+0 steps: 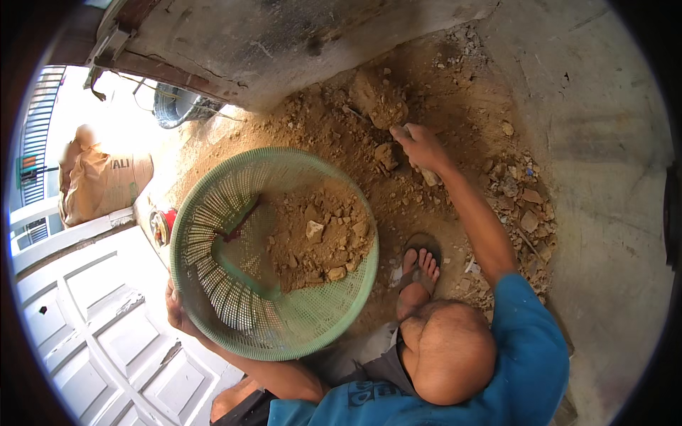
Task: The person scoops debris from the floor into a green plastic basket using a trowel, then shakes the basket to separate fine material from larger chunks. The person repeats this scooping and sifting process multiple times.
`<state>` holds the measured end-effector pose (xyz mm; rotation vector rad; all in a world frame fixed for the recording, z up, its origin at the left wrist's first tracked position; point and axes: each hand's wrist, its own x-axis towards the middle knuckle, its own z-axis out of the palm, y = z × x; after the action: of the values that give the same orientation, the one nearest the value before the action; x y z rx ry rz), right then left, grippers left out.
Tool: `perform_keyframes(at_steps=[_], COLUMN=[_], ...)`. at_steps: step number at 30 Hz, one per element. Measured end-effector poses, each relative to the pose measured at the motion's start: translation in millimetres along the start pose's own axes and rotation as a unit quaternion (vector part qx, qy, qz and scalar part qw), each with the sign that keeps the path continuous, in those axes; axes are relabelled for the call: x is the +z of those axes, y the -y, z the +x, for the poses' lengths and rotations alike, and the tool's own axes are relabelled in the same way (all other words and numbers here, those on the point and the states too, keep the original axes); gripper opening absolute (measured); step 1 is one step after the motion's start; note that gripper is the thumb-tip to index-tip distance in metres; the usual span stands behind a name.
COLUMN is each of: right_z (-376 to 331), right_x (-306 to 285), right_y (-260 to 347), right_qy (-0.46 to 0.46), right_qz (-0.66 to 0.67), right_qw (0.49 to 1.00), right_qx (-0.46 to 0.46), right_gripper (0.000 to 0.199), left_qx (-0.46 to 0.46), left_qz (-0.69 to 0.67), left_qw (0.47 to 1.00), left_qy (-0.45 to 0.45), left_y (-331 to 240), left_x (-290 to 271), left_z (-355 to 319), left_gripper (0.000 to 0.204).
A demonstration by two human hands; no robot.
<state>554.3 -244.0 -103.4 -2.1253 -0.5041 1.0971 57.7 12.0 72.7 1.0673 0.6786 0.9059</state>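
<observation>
Between basket rim [376,241] and wall [611,199], right hand [424,148] grips handle [430,177], room around

The right forearm [479,213] is slanting from the lower right toward the upper centre of the frame, its wrist lying nearly in line. The right grip [424,150] is holding its fingers curled in, back of the hand facing up. The left forearm [277,376] is lying low in the frame, angling leftward; the left grip [175,305] is pointing upward at centre left, partly hidden.

the left hand [175,307] holds a green basket [307,323] of soil [320,238].
</observation>
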Motion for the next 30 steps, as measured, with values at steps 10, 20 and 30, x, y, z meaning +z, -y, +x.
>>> perform_keyframes(at_steps=[10,20,30], right_z=[-143,22,-39], right_x=[1,-69,-29], right_y=[58,-140,-84], right_qy=[-0.053,-0.156,-0.018], right_qz=[-0.190,-0.314,-0.390], right_qw=[0.962,0.934,0.918], right_qx=[-0.192,0.074,0.068], right_gripper=[0.044,0.054,0.059], left_qx=[-0.019,-0.041,-0.018], left_qz=[0.492,0.398,0.369], left_qw=[0.851,0.895,0.908], left_qy=[-0.182,-0.198,-0.195], left_y=[-6,-6,-4], left_x=[32,33,28], left_z=[3,5,4], left_gripper=[0.043,0.046,0.045])
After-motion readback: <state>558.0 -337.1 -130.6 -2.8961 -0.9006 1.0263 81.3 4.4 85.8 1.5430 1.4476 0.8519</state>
